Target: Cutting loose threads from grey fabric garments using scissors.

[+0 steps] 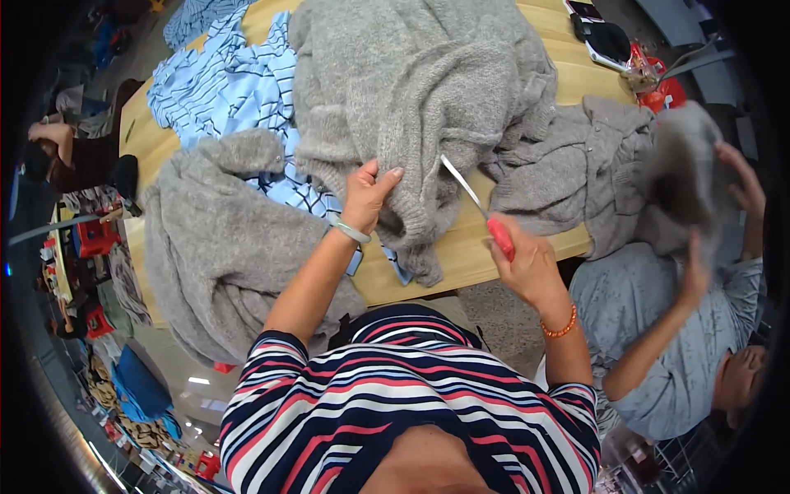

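Note:
My left hand (368,195), with a pale bangle at the wrist, pinches the ribbed edge of a grey knit sweater (387,90) piled in front of me. In my right hand (531,267) are red-handled scissors (466,186). Their narrow metal blades look closed, and the tip points up-left, close to the sweater's folds. My fingers cover part of the handle. Another grey knit garment (222,222) drapes over the table edge at my left. Blue striped cloth (222,86) lies behind it and partly beneath the grey knits.
At my right, a co-worker (671,313) lifts a grey knit piece (687,165), blurred by motion. More grey knitwear (568,169) covers the right side of the wooden table (383,276). A dark item (605,39) and red packaging (662,90) sit at the far right. Another person (70,156) is at far left.

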The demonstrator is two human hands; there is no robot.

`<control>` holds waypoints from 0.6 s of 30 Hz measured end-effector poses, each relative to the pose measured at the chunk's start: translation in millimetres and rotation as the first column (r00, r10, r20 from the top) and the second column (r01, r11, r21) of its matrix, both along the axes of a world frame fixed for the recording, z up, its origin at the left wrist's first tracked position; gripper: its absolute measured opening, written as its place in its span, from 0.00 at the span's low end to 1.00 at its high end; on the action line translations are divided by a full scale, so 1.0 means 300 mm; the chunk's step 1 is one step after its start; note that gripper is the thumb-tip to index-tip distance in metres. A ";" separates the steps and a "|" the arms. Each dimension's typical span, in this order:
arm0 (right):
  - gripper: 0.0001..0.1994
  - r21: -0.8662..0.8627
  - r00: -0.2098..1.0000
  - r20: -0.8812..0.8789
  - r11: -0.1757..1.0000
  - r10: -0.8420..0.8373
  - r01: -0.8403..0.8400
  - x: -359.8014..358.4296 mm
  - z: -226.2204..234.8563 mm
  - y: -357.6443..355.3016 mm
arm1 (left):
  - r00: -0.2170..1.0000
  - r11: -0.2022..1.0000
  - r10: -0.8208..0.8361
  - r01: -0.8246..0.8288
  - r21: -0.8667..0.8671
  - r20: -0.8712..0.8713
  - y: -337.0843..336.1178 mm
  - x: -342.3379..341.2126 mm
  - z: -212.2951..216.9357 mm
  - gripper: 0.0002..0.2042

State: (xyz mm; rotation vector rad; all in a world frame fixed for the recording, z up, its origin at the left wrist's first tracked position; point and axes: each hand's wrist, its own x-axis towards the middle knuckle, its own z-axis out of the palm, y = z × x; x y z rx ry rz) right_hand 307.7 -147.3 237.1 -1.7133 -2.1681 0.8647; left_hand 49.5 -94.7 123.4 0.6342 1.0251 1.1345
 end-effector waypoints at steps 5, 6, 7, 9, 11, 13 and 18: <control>0.18 -0.093 1.000 0.012 0.996 0.004 -0.003 -0.042 0.042 -0.050 | 0.895 0.947 0.200 -0.073 0.311 -0.398 0.005 -0.035 -0.029 0.06; 0.18 -0.091 1.000 0.017 0.996 0.004 -0.003 -0.031 0.040 -0.045 | 0.840 0.908 0.304 -0.112 0.405 -0.449 0.015 -0.049 0.004 0.07; 0.18 -0.025 1.000 -0.003 0.999 -0.025 0.025 -0.014 0.033 -0.033 | 0.751 0.825 0.424 -0.089 0.558 -0.506 0.044 -0.077 0.049 0.09; 0.18 0.035 0.998 -0.026 0.997 -0.064 0.065 0.006 0.023 -0.013 | 0.486 0.568 0.689 0.098 0.817 -0.537 0.094 -0.106 0.253 0.15; 0.18 0.081 0.989 0.021 0.987 -0.144 0.142 0.018 0.029 0.018 | 0.311 0.324 0.835 0.386 0.863 -0.453 0.116 -0.162 0.327 0.16; 0.18 0.111 0.986 0.004 0.981 -0.164 0.162 0.032 0.025 0.022 | 0.257 0.356 0.782 0.565 0.745 -0.568 0.090 -0.206 0.264 0.17; 0.18 0.096 0.958 0.061 0.957 -0.280 0.274 0.043 0.038 0.080 | 0.210 0.465 0.447 0.775 0.427 -0.869 -0.014 -0.205 -0.004 0.17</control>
